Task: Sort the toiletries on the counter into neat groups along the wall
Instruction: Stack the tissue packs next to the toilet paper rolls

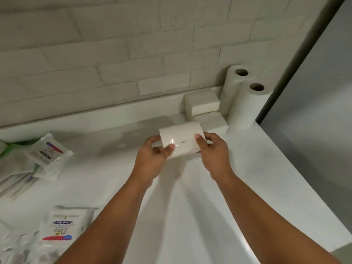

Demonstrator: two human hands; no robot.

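- Left hand (152,157) grips the left end of the held pack (182,138): thumb on the top face, fingers curled under the edge.
- Right hand (213,149) grips the right end the same way, thumb on top and fingers wrapped round the side.
- Held pack: white tissue block in glossy clear wrap, with a small dark print line on top too small to read. It is level, long side across the view.
- It sits over the counter (190,206), right of centre and short of the wall (114,54). Can't tell if its underside touches the counter.
- Front pack (213,122): same kind of white block, lying flat just beyond the held pack, partly hidden by it.
- Back pack (202,103): flat behind the front pack, up against the wall ledge. May be two stacked, can't tell.
- Back roll (233,88): white paper roll, upright, core hole up, in the corner, touching or just beside the back pack.
- Front roll (245,109): upright, core hole up, touching the back roll, just right of the front pack, at the counter's right edge.
- Grey panel (314,82) runs along the right, beyond the rolls.
- Dove pack (62,229): white, logo upside down to the camera, flat at lower left, well apart from the hands.
- Second Dove pack (47,151): tilted, on top of other items at far left.
- Clear packets (15,180): loose pile under and beside it, contents blurred.
- Green item (11,145): only a strip shows, at the left edge behind the pile.
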